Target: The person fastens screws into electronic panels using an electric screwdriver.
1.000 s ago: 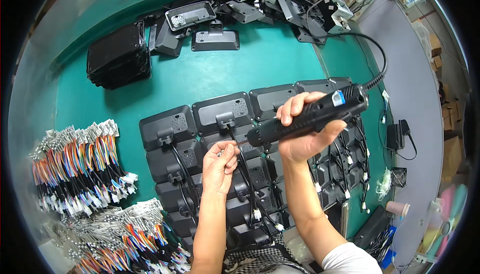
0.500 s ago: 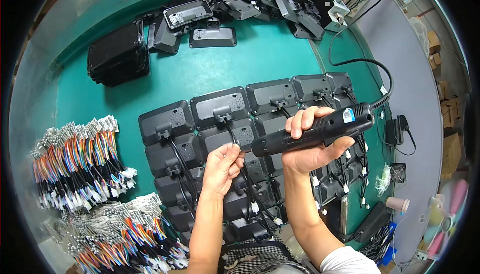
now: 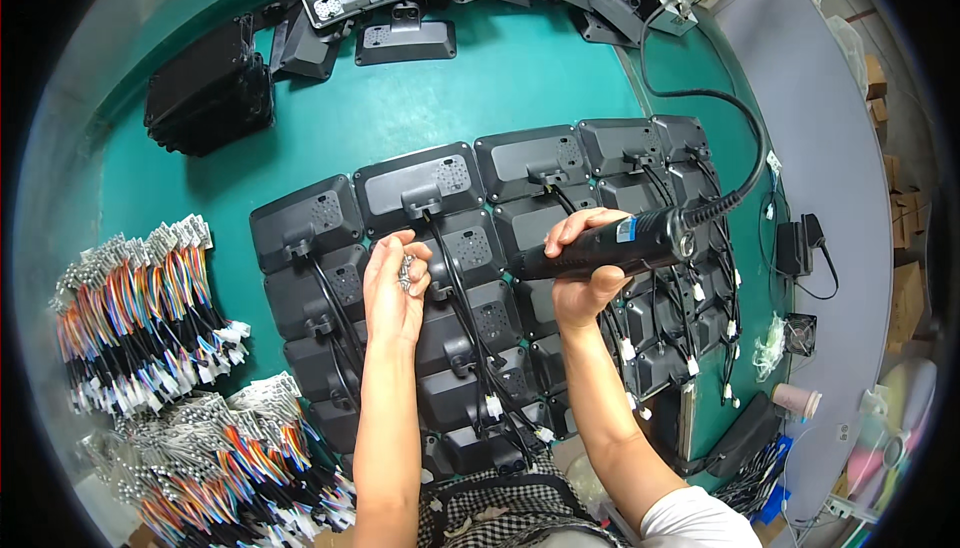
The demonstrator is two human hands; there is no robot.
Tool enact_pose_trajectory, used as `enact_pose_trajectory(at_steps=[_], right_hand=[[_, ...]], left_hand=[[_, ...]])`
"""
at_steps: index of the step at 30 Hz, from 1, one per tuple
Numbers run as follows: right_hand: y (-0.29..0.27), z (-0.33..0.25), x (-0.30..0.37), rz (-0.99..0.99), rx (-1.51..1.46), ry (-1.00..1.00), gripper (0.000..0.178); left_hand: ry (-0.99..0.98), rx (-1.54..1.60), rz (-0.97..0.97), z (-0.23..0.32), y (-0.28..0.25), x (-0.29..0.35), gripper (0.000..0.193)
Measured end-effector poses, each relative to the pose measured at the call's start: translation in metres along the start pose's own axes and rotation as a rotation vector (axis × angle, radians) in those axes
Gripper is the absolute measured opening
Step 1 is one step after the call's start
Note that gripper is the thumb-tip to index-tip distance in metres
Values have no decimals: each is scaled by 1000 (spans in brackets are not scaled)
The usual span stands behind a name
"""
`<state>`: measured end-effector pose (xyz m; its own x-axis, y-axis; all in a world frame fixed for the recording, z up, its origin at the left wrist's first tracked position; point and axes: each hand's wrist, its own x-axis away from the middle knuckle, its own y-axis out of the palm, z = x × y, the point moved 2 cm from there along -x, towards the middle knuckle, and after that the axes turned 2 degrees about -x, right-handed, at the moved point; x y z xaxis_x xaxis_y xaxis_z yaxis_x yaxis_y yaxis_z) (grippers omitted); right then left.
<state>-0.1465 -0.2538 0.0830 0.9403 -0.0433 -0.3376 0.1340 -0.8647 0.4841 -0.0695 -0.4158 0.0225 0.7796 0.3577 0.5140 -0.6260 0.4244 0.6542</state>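
Note:
In my right hand (image 3: 590, 273) is a black corded electric screwdriver (image 3: 625, 246), held level with its tip toward the left. My left hand (image 3: 396, 283) is turned up with its fingers curled round a little heap of silvery screws (image 3: 406, 272). Both hands hover over rows of black plastic housings (image 3: 415, 183), which lie back side up with cables coming out of them. The screwdriver's nose sits above the housings right of my left hand and touches none that I can make out; its bit is hard to see.
Bundles of multicoloured wire harnesses (image 3: 150, 318) lie at the left. A black stack of housings (image 3: 208, 88) stands at the back left, with loose housings (image 3: 405, 41) piled along the far edge. The screwdriver's cord (image 3: 755, 138) loops up on the right. A power adapter (image 3: 795, 246) lies beyond it.
My left hand has come away from the screwdriver's tip, moved left and turned up, showing screws. The screwdriver has shifted slightly left and down in my right hand. The whole view has shifted a little.

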Motion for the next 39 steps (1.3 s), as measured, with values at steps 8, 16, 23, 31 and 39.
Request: enact_pose_trajectory(at_steps=[8,16,23,31,39], right_hand=[[4,3,10,-47,106,-52,72],[1,14,20,-128,-99,-88,69],[-3,15,6,-18,-74,52,65],[27,-41,-6,83,-291,96,61],[35,-55,8,50,-329,100,64]], left_hand=[[-5,5,-56,-13,-5,-5,22],[16,-9,-22,-13,-3,-4,29],[18,-10,-29,-10,-2,-1,25],[-147,17,-147,-14,3,66,13],[-218,-8,-141,-24,9,82,17]])
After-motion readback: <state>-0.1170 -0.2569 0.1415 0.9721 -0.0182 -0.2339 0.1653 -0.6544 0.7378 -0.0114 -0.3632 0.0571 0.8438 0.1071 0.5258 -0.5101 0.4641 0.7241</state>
